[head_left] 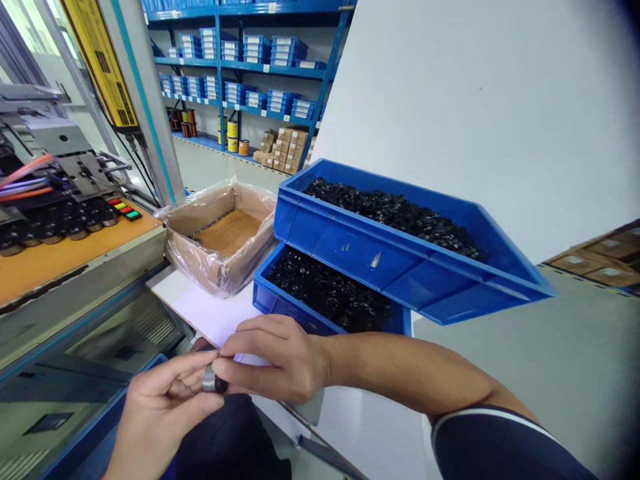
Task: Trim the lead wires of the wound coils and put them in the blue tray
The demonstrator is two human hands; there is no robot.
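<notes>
A small cylindrical part with a grey metallic band and a black end [210, 379] is held in front of my body. My left hand [165, 400] is closed around it, thumb below and fingers above. From the right, my right hand [277, 357] pinches at its black end; its fingertips partly cover the part, so I cannot see what else they grip. Just beyond my hands, a lower blue bin [273, 303] holds many small black pieces. Another blue bin [360, 257], also filled with black pieces, rests tilted on top of it.
A plastic-lined cardboard box [220, 270] with a brown sheet inside stands left of the bins on the white table [190, 300]. At far left is a machine [65, 147] with an orange worktop [95, 243] and coloured buttons. Blue shelves [220, 67] stand behind.
</notes>
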